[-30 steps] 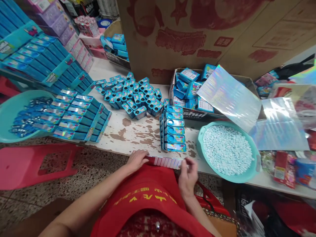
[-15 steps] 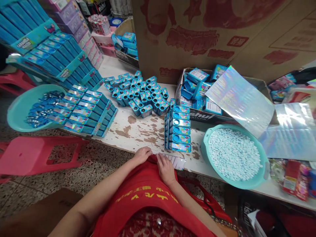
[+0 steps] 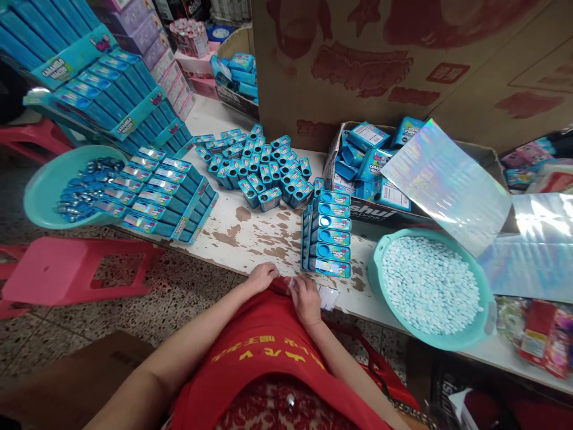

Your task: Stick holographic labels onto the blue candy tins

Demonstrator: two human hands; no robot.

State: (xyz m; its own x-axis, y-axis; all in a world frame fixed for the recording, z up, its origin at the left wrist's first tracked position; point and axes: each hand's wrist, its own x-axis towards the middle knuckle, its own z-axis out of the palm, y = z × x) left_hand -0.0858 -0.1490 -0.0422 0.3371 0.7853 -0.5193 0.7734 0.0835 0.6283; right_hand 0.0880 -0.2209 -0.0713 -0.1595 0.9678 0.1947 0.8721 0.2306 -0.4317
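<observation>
My left hand (image 3: 263,278) is at the table's front edge, fingers closed beside the red apron (image 3: 264,334); what they pinch, if anything, is hidden. Close by on the right, my right hand (image 3: 307,300) has its fingers curled down on a shiny clear sticker sheet (image 3: 329,297), which shows on both sides of the fingers. Just beyond it stands a row of blue candy boxes (image 3: 332,237) with shiny strips on the nearest one. Farther back are several loose blue boxes (image 3: 270,197) with dark round holes in their tops.
On the right are a teal basin (image 3: 378,280) of pale candies, a carton (image 3: 371,210) of blue packs and holographic sheets (image 3: 452,185). To the left are stacked blue display boxes (image 3: 179,218), a teal bowl (image 3: 40,194) of blue-wrapped pieces and a red stool (image 3: 67,272).
The camera view has shifted slightly. My right hand's fingers have curled more, and a pale bit of the sheet now shows at their tips. My left hand stays almost in place.
</observation>
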